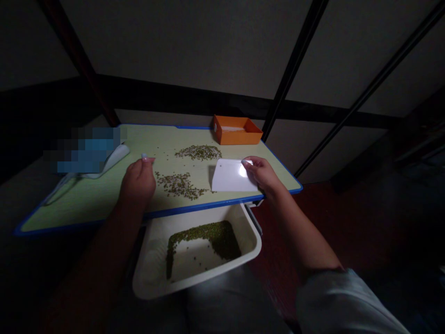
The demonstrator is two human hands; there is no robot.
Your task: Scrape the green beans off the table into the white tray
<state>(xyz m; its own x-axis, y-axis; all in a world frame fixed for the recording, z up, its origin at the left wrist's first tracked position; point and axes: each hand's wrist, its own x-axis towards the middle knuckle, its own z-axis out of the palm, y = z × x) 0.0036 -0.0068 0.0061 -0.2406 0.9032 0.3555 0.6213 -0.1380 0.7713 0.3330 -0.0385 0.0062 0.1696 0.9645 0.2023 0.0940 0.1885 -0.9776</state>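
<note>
My right hand (262,174) grips a flat white plastic scraper (227,176) by its right end, thumb on top, low over the right part of the table. My left hand (139,180) is closed near the front of the table, its thumb raised towards the index finger. Anything inside that hand is hidden. Between the hands lies a loose pile of small green beans or seeds (179,184), spread almost to the scraper's left edge. A second pile of the same green grains (200,152) sits farther back.
An orange open box (238,134) stands at the back right of the pale green, blue-edged table (139,139). Below its front edge is a cream tub (153,273) partly filled with green grains. Something blurred blue (90,150) and a white cable lie at the left.
</note>
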